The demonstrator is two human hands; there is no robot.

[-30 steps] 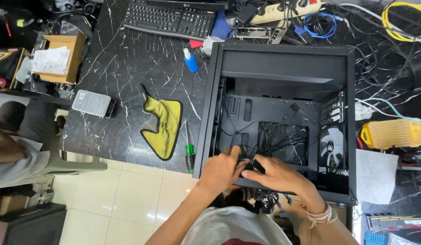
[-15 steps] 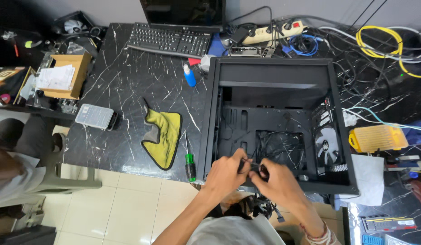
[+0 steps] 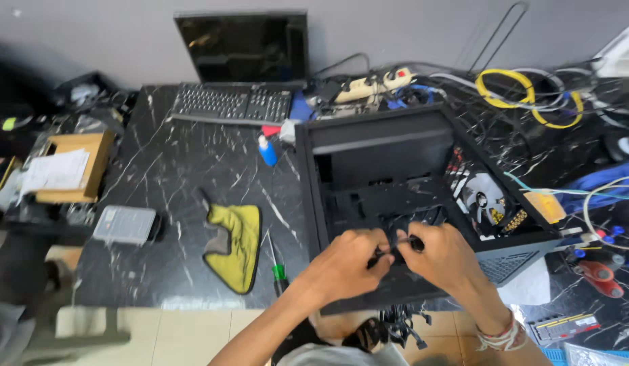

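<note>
- My left hand & right hand both pinch black cables, fingers closed tight, at the near edge of the open PC case.
- Left of case: green-handled screwdriver, yellow cloth on black marble table.
- Inside case, right: white fan.
- Far: keyboard, monitor, power strip.
</note>
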